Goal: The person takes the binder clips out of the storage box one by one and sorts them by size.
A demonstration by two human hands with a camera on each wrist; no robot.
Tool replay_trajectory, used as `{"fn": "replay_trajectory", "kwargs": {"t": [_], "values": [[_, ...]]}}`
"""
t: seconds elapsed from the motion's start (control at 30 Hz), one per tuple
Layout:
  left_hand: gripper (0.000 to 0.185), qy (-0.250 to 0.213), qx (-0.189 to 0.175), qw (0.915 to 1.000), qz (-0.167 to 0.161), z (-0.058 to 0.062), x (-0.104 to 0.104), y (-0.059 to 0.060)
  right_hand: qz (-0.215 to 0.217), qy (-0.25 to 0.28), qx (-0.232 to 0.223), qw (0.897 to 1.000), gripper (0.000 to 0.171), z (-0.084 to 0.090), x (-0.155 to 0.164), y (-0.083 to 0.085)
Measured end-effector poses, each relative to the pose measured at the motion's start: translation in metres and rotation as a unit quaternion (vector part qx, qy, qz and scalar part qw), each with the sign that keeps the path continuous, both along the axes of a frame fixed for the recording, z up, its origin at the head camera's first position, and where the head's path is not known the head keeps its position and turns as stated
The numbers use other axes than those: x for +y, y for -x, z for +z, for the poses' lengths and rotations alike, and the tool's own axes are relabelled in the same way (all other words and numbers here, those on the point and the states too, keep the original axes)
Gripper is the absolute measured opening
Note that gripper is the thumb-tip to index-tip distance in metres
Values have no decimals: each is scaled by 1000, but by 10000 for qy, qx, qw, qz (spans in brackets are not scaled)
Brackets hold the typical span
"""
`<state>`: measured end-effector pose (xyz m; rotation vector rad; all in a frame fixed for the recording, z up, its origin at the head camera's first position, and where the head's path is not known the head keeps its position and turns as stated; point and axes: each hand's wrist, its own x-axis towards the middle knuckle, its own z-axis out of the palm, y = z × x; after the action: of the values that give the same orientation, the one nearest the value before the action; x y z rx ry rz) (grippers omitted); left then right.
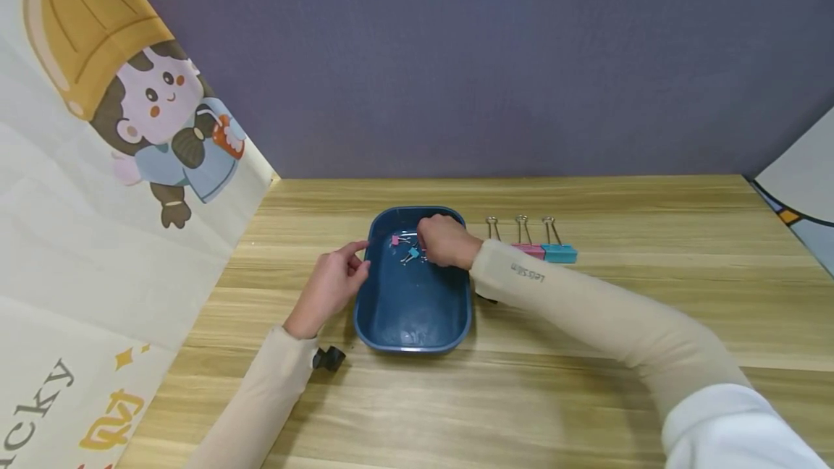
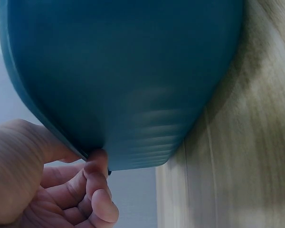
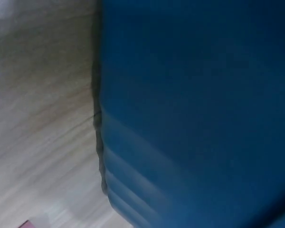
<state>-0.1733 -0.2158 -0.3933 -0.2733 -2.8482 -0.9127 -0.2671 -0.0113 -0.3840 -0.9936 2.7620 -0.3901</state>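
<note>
A dark blue tray (image 1: 413, 317) stands on the table, with small binder clips inside, among them a pink binder clip (image 1: 394, 240) and a teal binder clip (image 1: 413, 253). At its left side my left hand (image 1: 331, 284) pinches the rim between thumb and fingers, as the left wrist view shows. My right hand (image 1: 448, 241) reaches over the right rim into the far part of the tray, right beside the small clips. Its fingertips are hidden under the hand, and I cannot tell whether they hold a clip. The right wrist view shows only the tray's outer wall (image 3: 190, 104).
Right of the tray, behind the right forearm, large binder clips stand in a row, a pink large clip (image 1: 531, 250) and a teal large clip (image 1: 560, 253) among them, wire handles up. A grey-blue panel (image 1: 495, 64) closes the back; a printed cloth (image 1: 78, 237) hangs at left.
</note>
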Motion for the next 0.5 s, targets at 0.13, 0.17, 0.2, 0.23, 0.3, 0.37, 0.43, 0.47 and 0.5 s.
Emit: {"fn": "replay_trajectory", "kwargs": {"t": [0.13,0.17,0.2,0.23,0.3,0.37,0.43,0.47,0.5], "values": [[37,-13,-40,10000,10,1,0,0,-38,143,143,9998,26,-3,-1,1],[37,-15,-50,10000,17,1,1,0,-37,190,172,9997,27,-4,-1,1],[37,-19,-51,10000,22,1,1,0,-51,221,206,9995,28,-4,-1,1],[37,-26,-53,10000,20,1,1,0,-53,256,233,9994,28,-5,-1,1],[37,-46,-51,10000,11,1,1,0,-57,300,255,9992,28,-5,-1,1],[37,-49,-33,10000,9,2,1,0,-37,355,274,9990,28,-5,-1,1],[37,-46,-46,10000,8,1,1,0,-36,404,278,9988,26,-4,-1,0],[37,-46,-53,10000,17,1,1,0,-46,431,260,9987,25,-4,0,0],[37,-42,-62,10000,30,0,0,0,-39,488,244,9985,24,-3,0,-1]]}}
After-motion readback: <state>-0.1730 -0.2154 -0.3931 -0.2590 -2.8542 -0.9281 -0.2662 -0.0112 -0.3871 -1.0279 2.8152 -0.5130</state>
